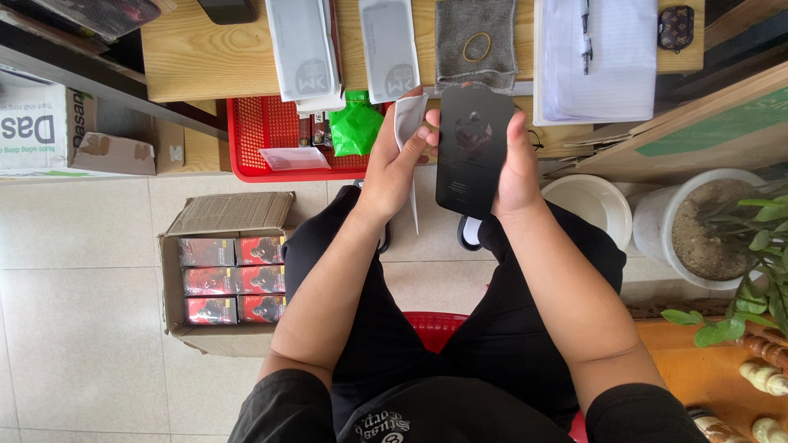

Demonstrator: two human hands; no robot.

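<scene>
Nearest the camera: the seated person's black shirt and black trousers (460, 344), with both bare forearms extended forward over the lap. A red plastic stool (435, 326) shows between the legs.

Right hand (515, 168): closed around the right edge of a flat black rectangular glossy panel (474, 152), held upright and tilted slightly, above the knees and in front of the desk edge. The palm is behind the panel's edge; the fingers are hidden behind it.

Left hand (394, 168): gripping a thin white sheet (409, 123) between thumb and fingers, with the thumb tip touching the panel's left edge. The sheet hangs down beside the panel.

Beyond the hands: a light wooden desk (205, 57) bearing two grey-white flat sleeves (345, 45), a grey folded cloth (476, 37) with a yellow rubber band (477, 46) lying on it, and a lined white paper pad (603, 57) with a pen on top. Just below the desk edge, a red plastic mesh basket (263, 135) holds a green crumpled bag (355, 123) and small packets.

On the tiled floor to the person's left: an open brown cardboard box (226, 217) containing rows of red and black small cartons (234, 280). To the right: a white round empty bowl (591, 205) and, just beside it, a white pot (710, 230) of soil with a green leafy plant.
</scene>
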